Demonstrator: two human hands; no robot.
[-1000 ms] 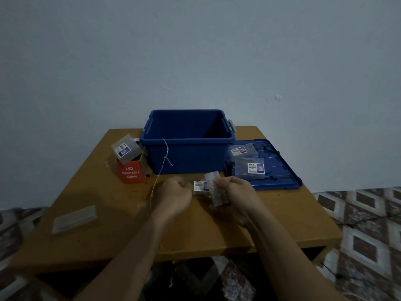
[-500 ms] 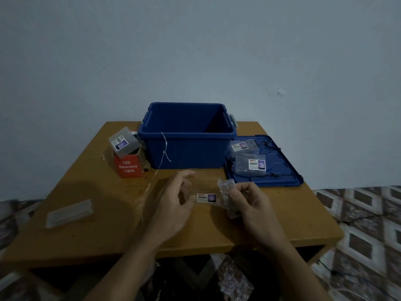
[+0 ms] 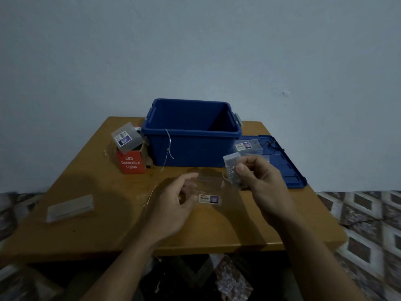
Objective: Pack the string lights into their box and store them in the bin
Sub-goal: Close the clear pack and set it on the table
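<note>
My right hand [image 3: 262, 181] pinches a small bundle of string lights [image 3: 231, 168] and holds it up above the table, in front of the blue bin [image 3: 191, 148]. My left hand [image 3: 173, 205] holds a clear plastic box [image 3: 209, 192] with a small label by its left side, between forefinger and thumb. The open mouth of that box faces the bundle, a short gap apart. A thin wire [image 3: 168, 146] hangs over the bin's front rim and trails across the wooden table [image 3: 104, 231] toward my left hand.
A red box [image 3: 130, 164] marked LED Decorative Lights stands left of the bin with a clear labelled box [image 3: 125, 137] on top. The blue lid [image 3: 290, 170] lies to the right with another clear box [image 3: 247, 146] on it. A flat clear piece [image 3: 69, 207] lies at the table's left.
My hands have moved apart. The right hand lifted the light bundle up and to the right, while the left hand opened from a fist and now holds the clear box.
</note>
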